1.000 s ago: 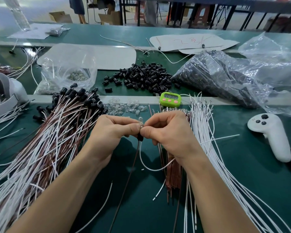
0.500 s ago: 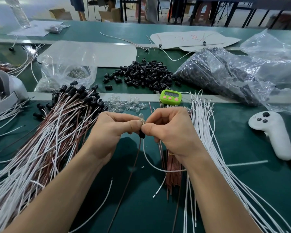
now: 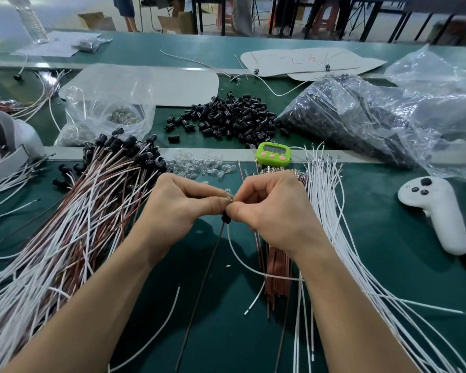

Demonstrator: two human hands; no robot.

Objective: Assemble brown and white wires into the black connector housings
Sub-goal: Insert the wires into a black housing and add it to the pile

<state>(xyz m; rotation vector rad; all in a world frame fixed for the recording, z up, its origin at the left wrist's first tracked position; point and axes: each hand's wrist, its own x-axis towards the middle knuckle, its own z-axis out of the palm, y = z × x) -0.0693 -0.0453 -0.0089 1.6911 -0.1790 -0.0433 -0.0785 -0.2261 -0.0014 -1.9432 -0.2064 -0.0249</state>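
Since both wires hang from one part, start at the near edge of the desk (image 3: 388,265). The brown wire (image 3: 202,286) runs almost straight away from that edge, and the white wire (image 3: 242,262) loops right, under the right wrist. Both end at a single black connector housing (image 3: 225,218), held above mid-desk right where the thumbs meet.

The left hand (image 3: 183,208) and right hand (image 3: 275,211) are both clenched in a fingertip pinch on the housing's top end. Which fingers carry it is hidden.

The housing's long axis is roughly upright. Its wire end faces the person, and a small clear part (image 3: 228,193) shows just above the fingertips. Neither hand is nearer; the housing sits dead between them. My read is that the next push goes along that axis, so the wires must stay in line with it.

- **Left:** pile of finished leads (image 3: 78,224).
- **Right:** loose white wires (image 3: 331,224).
- **Beyond the hands:** heap of clear parts (image 3: 199,165), then a green timer (image 3: 273,153).
- **Further back:** loose black housings (image 3: 226,119).
- **Toward the far right corner:** bagged stock (image 3: 361,117).
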